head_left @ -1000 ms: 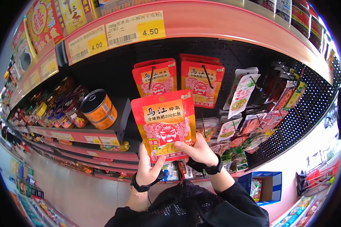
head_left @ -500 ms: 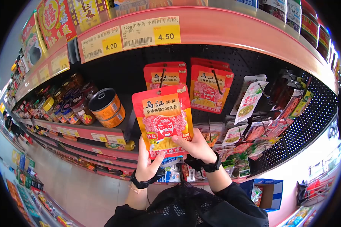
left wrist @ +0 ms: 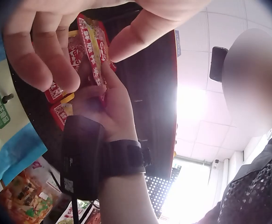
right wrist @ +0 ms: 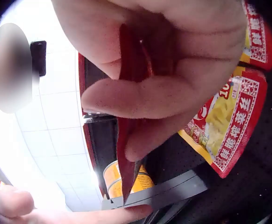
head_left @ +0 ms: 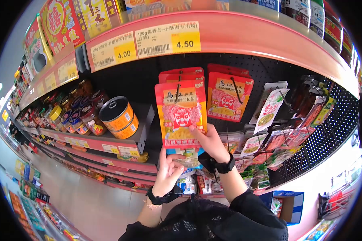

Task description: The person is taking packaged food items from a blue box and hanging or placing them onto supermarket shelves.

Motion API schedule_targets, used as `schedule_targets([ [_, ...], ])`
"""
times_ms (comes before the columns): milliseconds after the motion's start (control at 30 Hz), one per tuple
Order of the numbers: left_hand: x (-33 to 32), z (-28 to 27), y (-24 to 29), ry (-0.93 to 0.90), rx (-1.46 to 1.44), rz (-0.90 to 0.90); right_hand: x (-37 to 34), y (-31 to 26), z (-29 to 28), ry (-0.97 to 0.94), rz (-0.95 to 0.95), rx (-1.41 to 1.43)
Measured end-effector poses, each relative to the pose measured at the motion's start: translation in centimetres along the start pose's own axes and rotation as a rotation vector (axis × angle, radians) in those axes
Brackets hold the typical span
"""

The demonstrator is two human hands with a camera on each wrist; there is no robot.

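Note:
A red-and-yellow packet of pickled mustard (head_left: 183,120) is upright in front of the left stack of matching packets (head_left: 189,72), with a dark hook rod crossing its upper part. My right hand (head_left: 214,142) pinches its lower right side, thumb across the front. In the right wrist view the held packet (right wrist: 126,179) shows edge-on between the fingers. Just below the packet is my left hand (head_left: 167,176), its fingers loosely bent and holding nothing. From the left wrist view, those fingers (left wrist: 42,65) spread near the packet's bottom edge.
Another stack of the same packets (head_left: 230,98) hangs to the right, with white pouches (head_left: 271,108) beyond it. Orange cans (head_left: 118,116) and jars (head_left: 88,116) stand on the left shelf. A shelf edge with price tags (head_left: 167,40) runs overhead. An open blue box (head_left: 295,207) sits low right.
The packet has moved away from me, up to the left hook among its matches. My left hand has let go and dropped below it; my right hand still holds it.

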State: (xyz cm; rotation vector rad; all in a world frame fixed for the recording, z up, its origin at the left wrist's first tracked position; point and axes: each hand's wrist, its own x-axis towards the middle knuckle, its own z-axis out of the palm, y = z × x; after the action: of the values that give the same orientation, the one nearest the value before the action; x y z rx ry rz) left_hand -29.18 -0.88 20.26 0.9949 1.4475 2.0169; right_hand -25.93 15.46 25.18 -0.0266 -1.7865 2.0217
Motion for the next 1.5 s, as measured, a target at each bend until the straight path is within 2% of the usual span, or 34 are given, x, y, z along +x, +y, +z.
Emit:
schedule_targets([
  [67,-0.2,-0.2,0.1,-0.001,0.011,-0.012,0.4,0.7,-0.2,-0.014,0.004,-0.008],
  [133,-0.3,-0.4,0.2,-0.005,0.022,-0.018,0.6,1.2,-0.1,0.017,-0.078,-0.122],
  [300,-0.6,-0.8,0.4,-0.027,0.010,-0.010,0.5,3.3,-0.6,0.077,-0.217,-0.201],
  [400,-0.5,-0.6,0.2,-0.031,-0.012,-0.014,-1.1,2.7,-0.8,0.180,-0.248,-0.298],
  [467,-0.4,-0.2,-0.1,-0.055,-0.038,-0.015,-2.5,2.0,-0.9,0.385,-0.420,-0.723],
  [500,-0.4,0.0,-0.3,-0.064,-0.060,-0.012,-3.3,1.9,-1.1,0.408,-0.412,-0.731],
  [533,-0.2,0.1,-0.7,-0.090,-0.067,-0.025,-4.2,1.7,-1.4,0.408,-0.440,-0.767],
  [600,0.4,0.2,-1.7,-0.273,0.060,-0.068,-6.3,1.5,-2.0,0.418,-0.490,-0.847],
  [633,0.5,1.3,-1.8,-0.247,0.013,-0.089,-7.5,1.4,-2.2,0.308,-0.496,-0.794],
  [667,0.6,1.8,-2.2,-0.290,0.001,-0.101,-8.8,1.1,-2.4,0.171,-0.450,-0.748],
  [733,0.8,2.8,-3.2,-0.372,0.109,-0.090,-11.2,0.9,-2.2,0.067,-0.358,-0.660],
  [767,0.9,3.6,-3.0,-0.416,0.145,-0.146,-12.2,1.3,-2.3,0.094,-0.343,-0.684],
  [933,1.1,6.2,-4.5,-0.658,0.083,-0.168,-17.3,2.0,-3.2,0.365,-0.230,-0.721],
  [1000,1.0,6.8,-5.3,-0.727,0.124,-0.112,-19.0,2.0,-3.0,0.414,-0.180,-0.697],
  [1133,-0.1,8.4,-7.1,-0.853,0.014,-0.247,-22.3,2.6,-2.0,0.571,-0.074,-0.676],
  [1267,-1.4,10.4,-8.1,-0.969,0.061,-0.249,-25.5,2.8,-1.4,0.690,0.022,-0.725],
  [1367,-2.5,12.3,-7.8,-1.023,0.103,-0.184,-27.8,3.0,-1.6,0.736,0.028,-0.746],
  [1500,-4.3,14.6,-8.6,-1.066,0.099,-0.246,-31.0,2.6,-2.3,0.760,0.055,-0.747],
])
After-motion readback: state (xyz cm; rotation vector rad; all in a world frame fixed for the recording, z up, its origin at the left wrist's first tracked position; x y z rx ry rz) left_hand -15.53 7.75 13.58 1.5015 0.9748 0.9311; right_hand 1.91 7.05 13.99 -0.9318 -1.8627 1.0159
